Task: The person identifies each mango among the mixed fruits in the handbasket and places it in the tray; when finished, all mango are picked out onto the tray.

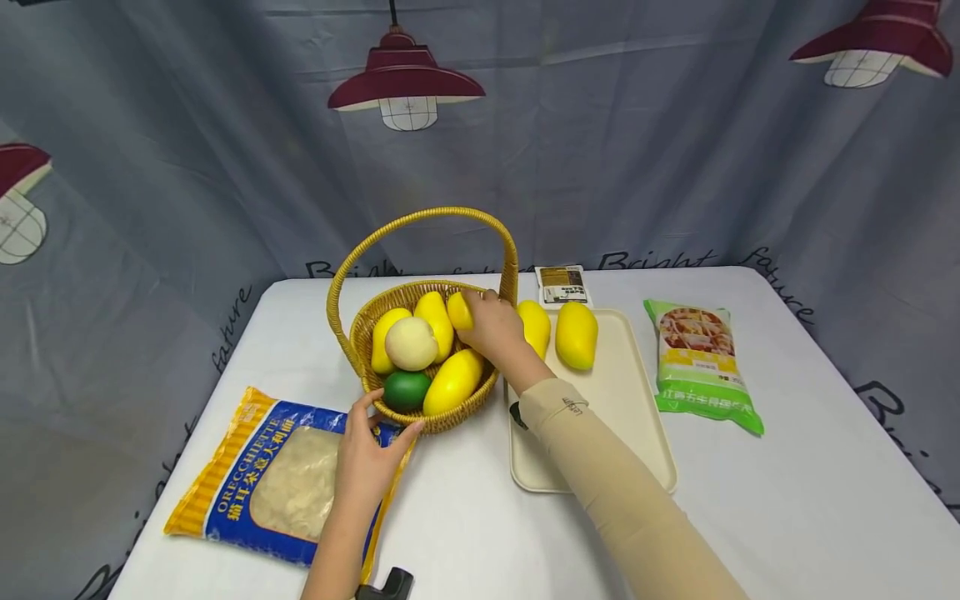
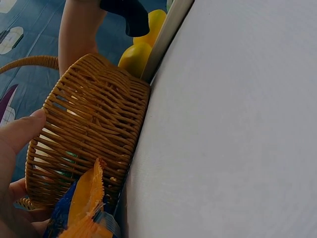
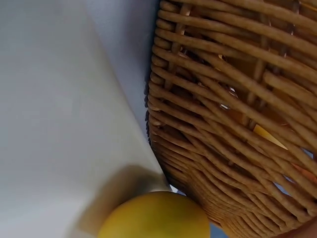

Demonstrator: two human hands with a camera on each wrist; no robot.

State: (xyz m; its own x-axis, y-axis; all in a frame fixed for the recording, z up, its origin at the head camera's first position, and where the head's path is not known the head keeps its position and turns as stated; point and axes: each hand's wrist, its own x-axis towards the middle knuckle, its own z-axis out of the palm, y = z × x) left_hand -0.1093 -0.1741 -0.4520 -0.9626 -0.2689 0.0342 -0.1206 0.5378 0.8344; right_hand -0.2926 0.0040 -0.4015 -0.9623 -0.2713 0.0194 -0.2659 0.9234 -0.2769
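Observation:
A wicker basket (image 1: 442, 427) with a tall handle holds several yellow mangoes, including one mango (image 1: 453, 382) at the front, plus a pale peach (image 1: 411, 343) and a dark green fruit (image 1: 406, 391). My left hand (image 1: 365, 462) grips the basket's near left rim, thumb and fingers spread along it. Over the basket's right side, my right hand (image 1: 495, 329) holds a yellow mango (image 1: 459, 311); its fingertips are partly hidden. Two more mangoes, a left one (image 1: 534, 325) and a right one (image 1: 576, 336), lie on the cream tray (image 1: 637, 417).
A blue and yellow pasta bag (image 1: 262, 475) lies left of the basket, under my left forearm. Behind the tray is a small packet (image 1: 562, 286). A green food bag (image 1: 703, 367) rests to the right on the white table (image 1: 795, 483). My right sleeve crosses the tray.

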